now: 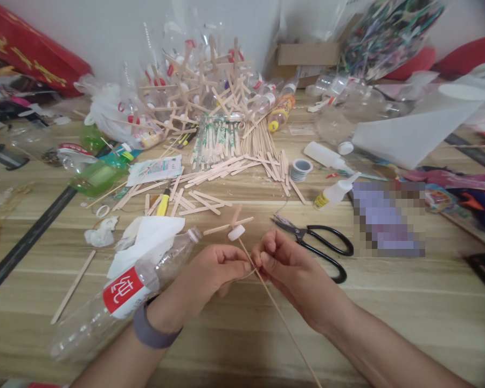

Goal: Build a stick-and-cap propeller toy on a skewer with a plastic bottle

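Observation:
A thin wooden skewer (281,310) runs up from the bottom edge between my hands. At its far end sit a white bottle cap (236,233) and crossed craft sticks (216,230). My left hand (210,269) is closed, thumb and forefinger pinched at the skewer. Closed in a pinch on the other side, my right hand (285,264) holds a fine thread (246,276) against the skewer; the fingertips partly hide it. Beside my left forearm lies a clear plastic bottle (81,318) with a red label. Black-handled scissors (303,234) rest just beyond my right hand.
Loose craft sticks (206,202), a yellow-handled cutter (164,203), a thread spool (301,170) and a glue bottle (333,191) lie ahead. Behind them is a pile of bottles with crossed sticks (210,81). A white paper cone (412,129) stands at right.

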Motion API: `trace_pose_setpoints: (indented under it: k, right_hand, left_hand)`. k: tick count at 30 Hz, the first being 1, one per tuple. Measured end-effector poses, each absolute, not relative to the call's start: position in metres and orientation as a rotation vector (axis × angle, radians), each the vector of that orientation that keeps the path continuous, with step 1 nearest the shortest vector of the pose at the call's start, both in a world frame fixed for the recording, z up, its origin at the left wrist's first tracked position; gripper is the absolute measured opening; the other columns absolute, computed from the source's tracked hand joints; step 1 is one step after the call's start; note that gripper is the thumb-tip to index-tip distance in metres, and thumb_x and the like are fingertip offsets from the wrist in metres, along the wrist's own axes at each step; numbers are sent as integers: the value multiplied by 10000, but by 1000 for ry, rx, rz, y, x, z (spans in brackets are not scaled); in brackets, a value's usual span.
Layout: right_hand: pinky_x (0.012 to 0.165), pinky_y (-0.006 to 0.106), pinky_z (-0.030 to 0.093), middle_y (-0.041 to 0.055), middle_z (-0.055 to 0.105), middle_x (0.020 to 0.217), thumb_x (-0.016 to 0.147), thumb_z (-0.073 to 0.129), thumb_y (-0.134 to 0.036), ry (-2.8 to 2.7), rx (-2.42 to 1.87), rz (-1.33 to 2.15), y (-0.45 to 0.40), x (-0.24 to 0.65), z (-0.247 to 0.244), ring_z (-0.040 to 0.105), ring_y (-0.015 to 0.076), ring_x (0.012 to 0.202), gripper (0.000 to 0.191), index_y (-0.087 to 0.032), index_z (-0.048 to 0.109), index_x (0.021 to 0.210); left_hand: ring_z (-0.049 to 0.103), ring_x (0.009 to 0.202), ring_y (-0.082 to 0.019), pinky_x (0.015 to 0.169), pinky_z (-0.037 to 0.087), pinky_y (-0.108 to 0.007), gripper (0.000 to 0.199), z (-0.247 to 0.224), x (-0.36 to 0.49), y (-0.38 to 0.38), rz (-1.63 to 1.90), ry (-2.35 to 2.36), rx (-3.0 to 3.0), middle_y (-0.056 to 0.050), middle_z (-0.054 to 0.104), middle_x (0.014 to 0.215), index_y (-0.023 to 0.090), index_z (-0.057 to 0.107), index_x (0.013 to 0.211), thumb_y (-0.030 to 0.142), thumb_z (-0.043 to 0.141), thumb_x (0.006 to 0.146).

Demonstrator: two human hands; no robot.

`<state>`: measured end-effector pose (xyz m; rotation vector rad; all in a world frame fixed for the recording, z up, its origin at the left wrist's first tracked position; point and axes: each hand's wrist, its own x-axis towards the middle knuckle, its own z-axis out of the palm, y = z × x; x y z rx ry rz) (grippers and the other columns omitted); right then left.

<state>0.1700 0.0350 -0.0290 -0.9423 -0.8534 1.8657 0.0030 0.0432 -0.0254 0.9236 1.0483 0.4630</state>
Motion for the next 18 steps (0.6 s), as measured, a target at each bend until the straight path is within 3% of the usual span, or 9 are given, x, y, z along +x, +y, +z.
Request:
trace_pose_setpoints:
  k: [8, 13, 15, 18]
  right_hand:
    - [598, 262, 323, -56, 521, 682, 759, 750, -347, -869, -899, 1860, 34, 169, -31, 428, 106, 608, 355, -227, 416, 749]
    - [587, 267, 369, -2, 569, 803, 810, 669, -488, -1206, -1083, 1555, 37, 173, -34, 462, 121, 632, 298, -221, 555, 880]
    - [540, 266, 363, 4, 561, 739, 877, 533, -560, -1439, -1153, 1489, 39, 176, -35, 459, 123, 581, 368, -199, 592, 917]
    - [502, 251, 335, -29, 472, 585, 941, 407, -524, -1713, -1202, 1355, 46, 182, -29, 427, 116, 524, 418, -184, 575, 764]
  left_hand:
    - [168, 386, -22, 393, 51, -249, 336, -28, 3, 43, 501, 1033, 781, 101, 358, 494, 158, 566, 671, 423, 772, 655]
    - [156, 399, -24, 412, 59, -246, 327, -27, 1, 45, 584, 988, 759, 110, 327, 478, 156, 570, 667, 407, 778, 644]
    - [181, 409, -32, 417, 74, -244, 315, -25, 0, 46, 633, 1011, 794, 100, 352, 476, 152, 602, 694, 418, 768, 658]
    - [236, 433, -44, 420, 106, -235, 290, -21, -1, 47, 740, 1069, 873, 75, 418, 500, 148, 650, 721, 418, 748, 682]
